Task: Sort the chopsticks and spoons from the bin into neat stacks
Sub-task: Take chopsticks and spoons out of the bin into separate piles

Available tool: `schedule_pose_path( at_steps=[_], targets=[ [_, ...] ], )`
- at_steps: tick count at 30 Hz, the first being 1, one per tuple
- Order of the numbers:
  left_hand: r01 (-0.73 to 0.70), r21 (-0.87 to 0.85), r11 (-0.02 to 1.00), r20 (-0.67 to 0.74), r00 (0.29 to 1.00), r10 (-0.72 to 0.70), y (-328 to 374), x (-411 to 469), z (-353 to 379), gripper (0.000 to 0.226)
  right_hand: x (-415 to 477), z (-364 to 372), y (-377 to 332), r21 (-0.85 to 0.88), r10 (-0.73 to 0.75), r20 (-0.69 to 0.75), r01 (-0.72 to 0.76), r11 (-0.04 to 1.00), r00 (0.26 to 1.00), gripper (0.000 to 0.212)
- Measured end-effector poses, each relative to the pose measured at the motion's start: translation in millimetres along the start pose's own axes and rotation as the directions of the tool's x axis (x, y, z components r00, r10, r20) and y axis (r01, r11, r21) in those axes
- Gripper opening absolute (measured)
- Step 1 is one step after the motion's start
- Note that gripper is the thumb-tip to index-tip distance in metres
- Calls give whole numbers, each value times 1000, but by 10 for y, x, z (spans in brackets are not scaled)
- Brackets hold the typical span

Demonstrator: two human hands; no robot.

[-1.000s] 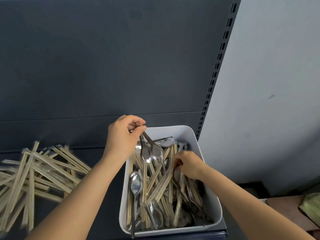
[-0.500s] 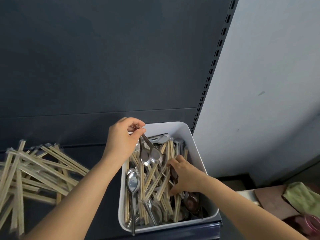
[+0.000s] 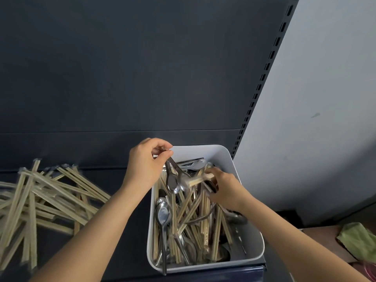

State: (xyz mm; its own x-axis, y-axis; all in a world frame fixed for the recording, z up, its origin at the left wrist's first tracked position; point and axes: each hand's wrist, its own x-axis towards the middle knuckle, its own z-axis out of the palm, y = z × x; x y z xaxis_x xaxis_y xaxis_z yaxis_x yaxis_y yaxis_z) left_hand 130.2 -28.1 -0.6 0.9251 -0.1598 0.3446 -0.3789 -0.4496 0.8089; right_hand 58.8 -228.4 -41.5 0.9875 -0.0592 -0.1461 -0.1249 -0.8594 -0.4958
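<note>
White bin (image 3: 215, 153), lower centre: wooden chopsticks (image 3: 189, 212) & metal spoons (image 3: 162, 214) jumbled. L hand (image 3: 146, 165) pinches two spoons (image 3: 175, 181) by handles; R hand (image 3: 225, 188) grips prob. a chopstick pair (image 3: 200, 179), blurred.

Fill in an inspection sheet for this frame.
Surface: dark shelf, carrying bin and pile.
Job's things: white bin holds mixed spoons and chopsticks; chopstick pile at left lies criss-crossed, not neat.
Clutter: green cloth, lower right.
Hands: left hand pinches spoons by their handles above the bin; right hand grips a blurred chopstick bundle.
Cables: nothing seen.
Surroundings: dark back panel, slotted upright, pale wall.
</note>
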Motion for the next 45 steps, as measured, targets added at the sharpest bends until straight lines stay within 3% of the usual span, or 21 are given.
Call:
schedule_pose_path(
  at_steps=[5,18,30,37,45],
  targets=[
    [0,1,1000,-35,999,0,28,12,-74,18,52,-109,-53,104,24,-101,-14,994,995,41],
    [-14,43,999,-67,998,17,57,11,-194,15,113,-385,-216,488,60,-243,68,870,968,43],
    [-17,74,997,-193,981,31,192,28,-458,17,255,-650,-428,430,-66,-343,219,876,937,26],
    [77,-14,997,-432,899,-75,31,-192,-1065,20,394,-547,-955,497,-188,-330,339,799,925,31],
    [176,-226,958,-634,720,-282,-579,-662,-2262,18,449,14,-2108,479,-350,-238,423,769,906,29]
  ],
)
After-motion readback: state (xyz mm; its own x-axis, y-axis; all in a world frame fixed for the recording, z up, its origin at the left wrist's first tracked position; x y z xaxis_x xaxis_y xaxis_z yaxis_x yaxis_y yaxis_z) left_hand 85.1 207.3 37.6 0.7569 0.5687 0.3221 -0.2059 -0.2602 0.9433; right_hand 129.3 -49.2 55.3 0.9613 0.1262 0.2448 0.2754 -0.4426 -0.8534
